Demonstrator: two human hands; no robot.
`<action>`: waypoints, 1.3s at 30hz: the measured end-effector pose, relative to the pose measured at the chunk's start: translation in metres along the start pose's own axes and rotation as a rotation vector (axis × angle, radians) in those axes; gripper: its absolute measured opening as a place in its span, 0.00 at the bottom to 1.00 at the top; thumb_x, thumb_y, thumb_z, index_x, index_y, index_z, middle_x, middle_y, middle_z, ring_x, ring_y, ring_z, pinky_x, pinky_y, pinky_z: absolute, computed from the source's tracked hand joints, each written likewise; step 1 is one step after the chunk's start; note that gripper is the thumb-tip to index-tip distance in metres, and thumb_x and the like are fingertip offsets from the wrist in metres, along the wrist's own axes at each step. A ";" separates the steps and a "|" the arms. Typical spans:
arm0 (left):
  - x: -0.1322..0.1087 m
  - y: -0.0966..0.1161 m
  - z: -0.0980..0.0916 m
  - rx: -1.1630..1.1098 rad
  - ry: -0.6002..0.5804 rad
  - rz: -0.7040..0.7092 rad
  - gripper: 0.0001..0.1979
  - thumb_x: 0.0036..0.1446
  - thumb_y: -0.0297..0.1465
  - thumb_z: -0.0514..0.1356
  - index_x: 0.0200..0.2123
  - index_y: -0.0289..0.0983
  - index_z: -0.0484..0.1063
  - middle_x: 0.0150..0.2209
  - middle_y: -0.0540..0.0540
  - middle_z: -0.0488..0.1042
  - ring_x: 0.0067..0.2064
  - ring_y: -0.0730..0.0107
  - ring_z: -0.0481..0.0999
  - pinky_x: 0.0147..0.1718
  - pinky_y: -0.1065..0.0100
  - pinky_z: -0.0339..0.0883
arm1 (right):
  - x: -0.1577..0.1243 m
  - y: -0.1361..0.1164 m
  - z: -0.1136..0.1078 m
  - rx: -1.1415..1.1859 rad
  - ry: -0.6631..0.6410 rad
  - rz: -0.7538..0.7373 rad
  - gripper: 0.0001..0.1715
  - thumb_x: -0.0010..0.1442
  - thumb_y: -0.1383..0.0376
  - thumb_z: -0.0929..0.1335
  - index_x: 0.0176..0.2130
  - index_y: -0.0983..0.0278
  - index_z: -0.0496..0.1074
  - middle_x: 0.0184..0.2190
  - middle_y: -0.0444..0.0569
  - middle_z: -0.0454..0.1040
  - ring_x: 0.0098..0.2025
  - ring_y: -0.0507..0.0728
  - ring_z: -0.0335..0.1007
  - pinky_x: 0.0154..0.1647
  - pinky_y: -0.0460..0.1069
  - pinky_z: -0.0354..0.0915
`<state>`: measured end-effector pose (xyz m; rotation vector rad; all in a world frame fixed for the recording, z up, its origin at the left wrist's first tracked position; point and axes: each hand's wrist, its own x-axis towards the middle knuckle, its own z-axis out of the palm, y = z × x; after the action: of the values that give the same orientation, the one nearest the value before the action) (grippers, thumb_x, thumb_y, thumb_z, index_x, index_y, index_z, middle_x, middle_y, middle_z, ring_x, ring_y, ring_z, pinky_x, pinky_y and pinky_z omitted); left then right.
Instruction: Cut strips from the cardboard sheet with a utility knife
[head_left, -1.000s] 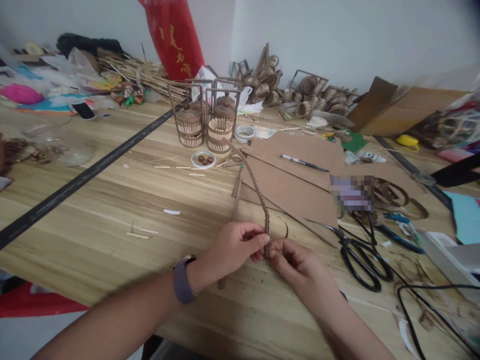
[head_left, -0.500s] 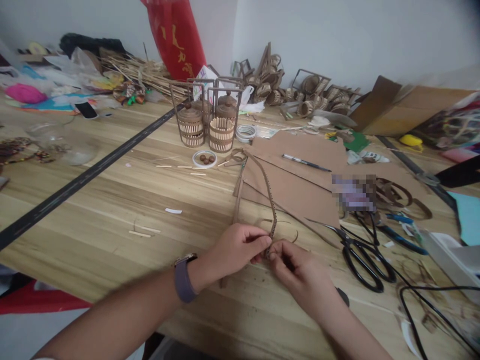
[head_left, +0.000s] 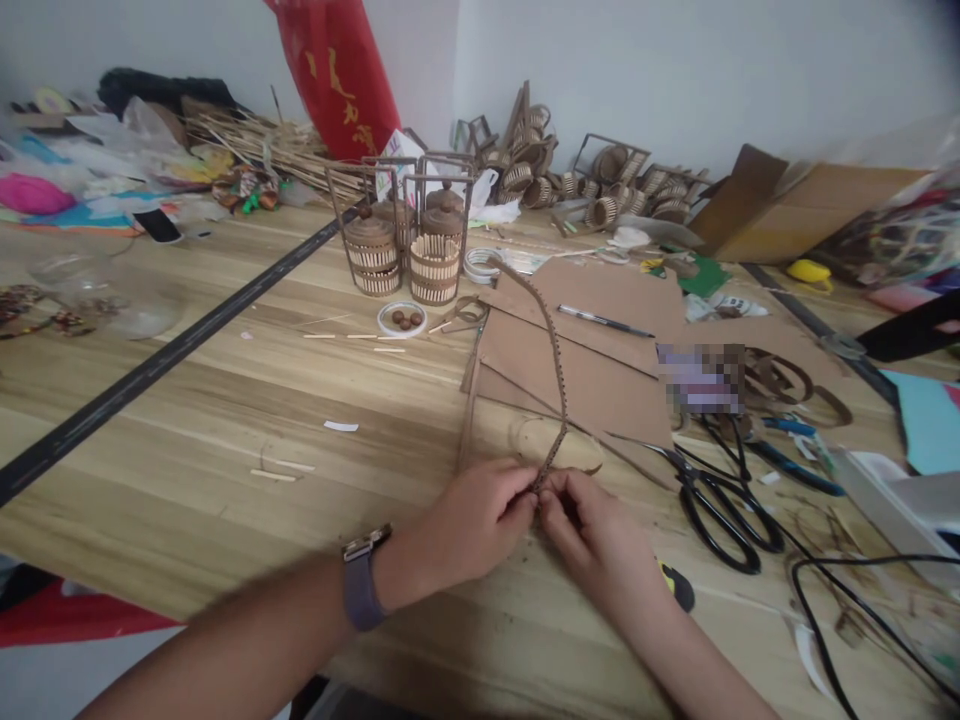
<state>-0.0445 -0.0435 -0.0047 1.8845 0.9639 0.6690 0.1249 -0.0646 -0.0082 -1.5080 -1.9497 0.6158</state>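
Note:
A narrow brown cardboard strip [head_left: 559, 365] with a toothed edge bows away from me over the cardboard sheets. Its near end is pinched in both hands, close above the wooden table. My left hand [head_left: 476, 515], with a watch on the wrist, closes thumb and fingers on it from the left. From the right, my right hand [head_left: 589, 520] pinches the same end, its fingertips touching the left ones. What lies right between the fingertips is hidden. Beyond the hands are flat brown cardboard sheets [head_left: 517, 355] with a pen [head_left: 606, 321] lying on them.
Black-handled scissors [head_left: 724, 520] and blue-handled pliers [head_left: 799, 468] lie at right, near a black cable [head_left: 799, 590]. Small slatted baskets [head_left: 433, 270] with tall handles stand behind a white ring holding several brown balls [head_left: 406, 320]. A cardboard box [head_left: 802, 210] stands at the back right.
The strip's free end has swung up and away, now reaching farther over the cardboard. Both hands stay together on its near end. The whole view has shifted slightly.

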 end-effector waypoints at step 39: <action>-0.001 -0.012 0.001 0.056 0.085 0.229 0.14 0.69 0.31 0.47 0.28 0.40 0.54 0.27 0.52 0.63 0.30 0.71 0.63 0.31 0.69 0.57 | -0.002 0.005 -0.013 -0.298 0.346 -0.668 0.07 0.64 0.69 0.69 0.44 0.64 0.75 0.40 0.53 0.81 0.42 0.58 0.78 0.43 0.53 0.72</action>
<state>-0.0483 -0.0417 -0.0161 2.0493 0.8336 0.8708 0.1373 -0.0650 -0.0026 -0.9273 -2.1408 -0.2164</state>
